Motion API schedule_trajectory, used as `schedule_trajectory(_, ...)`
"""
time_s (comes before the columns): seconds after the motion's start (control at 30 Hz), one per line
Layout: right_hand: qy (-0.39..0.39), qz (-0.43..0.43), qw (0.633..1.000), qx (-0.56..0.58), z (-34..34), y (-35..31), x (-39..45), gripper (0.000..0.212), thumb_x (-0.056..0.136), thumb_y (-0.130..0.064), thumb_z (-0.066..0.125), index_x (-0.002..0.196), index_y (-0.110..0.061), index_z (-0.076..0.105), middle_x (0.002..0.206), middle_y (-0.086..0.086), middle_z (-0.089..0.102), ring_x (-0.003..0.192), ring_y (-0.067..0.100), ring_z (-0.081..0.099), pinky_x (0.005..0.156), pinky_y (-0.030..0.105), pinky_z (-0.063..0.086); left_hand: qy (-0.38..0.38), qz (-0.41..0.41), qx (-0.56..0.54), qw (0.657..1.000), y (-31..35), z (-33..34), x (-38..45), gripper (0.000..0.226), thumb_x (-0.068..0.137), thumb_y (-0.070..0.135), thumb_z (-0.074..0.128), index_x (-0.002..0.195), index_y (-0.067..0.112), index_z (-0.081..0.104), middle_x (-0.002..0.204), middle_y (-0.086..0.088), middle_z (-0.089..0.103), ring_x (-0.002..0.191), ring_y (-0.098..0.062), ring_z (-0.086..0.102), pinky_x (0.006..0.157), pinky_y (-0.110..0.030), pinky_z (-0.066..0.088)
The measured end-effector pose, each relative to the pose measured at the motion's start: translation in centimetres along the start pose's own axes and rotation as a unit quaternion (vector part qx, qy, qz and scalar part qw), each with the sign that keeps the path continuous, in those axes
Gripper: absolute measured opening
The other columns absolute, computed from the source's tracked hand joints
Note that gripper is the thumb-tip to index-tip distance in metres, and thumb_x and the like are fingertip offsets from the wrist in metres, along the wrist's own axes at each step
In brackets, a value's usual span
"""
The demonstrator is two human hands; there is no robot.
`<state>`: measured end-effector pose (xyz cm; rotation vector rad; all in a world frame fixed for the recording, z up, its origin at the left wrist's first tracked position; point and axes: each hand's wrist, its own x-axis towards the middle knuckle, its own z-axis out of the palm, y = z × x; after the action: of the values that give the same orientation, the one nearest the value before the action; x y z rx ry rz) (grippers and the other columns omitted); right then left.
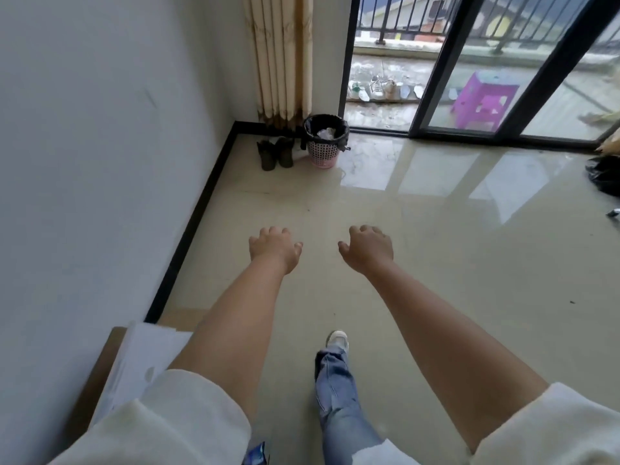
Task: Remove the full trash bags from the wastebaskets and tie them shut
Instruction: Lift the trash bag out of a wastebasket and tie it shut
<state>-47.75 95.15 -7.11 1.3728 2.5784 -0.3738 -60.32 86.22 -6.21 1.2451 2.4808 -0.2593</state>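
Against the left wall (84,162), 2 dark shoes (275,155) stand just beside the pink wastebasket (324,150), tucked into the corner; its black trash bag (313,127) is folded over the rim. My left hand (273,248) and right hand (369,247) hang loosely curled, holding nothing, well apart from it. Bare floor (436,263) gives open approach; the baseboard (188,236) limits the left.

Home room, curtain (281,55), balcony door (469,62)
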Motion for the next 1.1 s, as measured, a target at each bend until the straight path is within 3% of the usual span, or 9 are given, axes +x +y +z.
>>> schedule_trajectory(0.53,0.023,-0.050,0.998,0.012,-14.9,-3.5,49.6,0.044,0.094,-0.033,0.038,0.127,-0.006,0.045,0.134,0.016,0.048,0.129,0.032,0.038,0.105,0.042,0.033,0.014,-0.033,-0.001,0.999,-1.0,-19.7,46.0,0.049,0.099,0.039,0.028,0.136,0.010,0.040,0.141,-0.012,0.042,0.132,-0.028,0.037,0.105,-0.040,0.033)
schedule_trajectory(0.87,0.002,0.058,0.997,0.049,-18.5,-1.8,77.2,0.040,0.094,-0.033,0.038,0.124,-0.008,0.046,0.131,0.014,0.050,0.126,0.031,0.040,0.102,0.039,0.034,-0.020,0.057,0.050,0.997,1.6,-28.9,76.0,0.046,0.100,0.037,0.026,0.134,0.010,0.042,0.139,-0.011,0.044,0.131,-0.027,0.038,0.105,-0.039,0.032)
schedule_trajectory(1.1,-0.042,0.099,0.994,0.030,-17.6,2.0,93.4,0.039,0.095,-0.034,0.036,0.121,-0.007,0.046,0.130,0.015,0.050,0.125,0.030,0.041,0.100,0.038,0.035,-0.036,0.105,0.075,0.991,5.5,-30.1,93.1,0.046,0.099,0.038,0.027,0.132,0.010,0.043,0.138,-0.011,0.044,0.131,-0.028,0.037,0.105,-0.040,0.032)
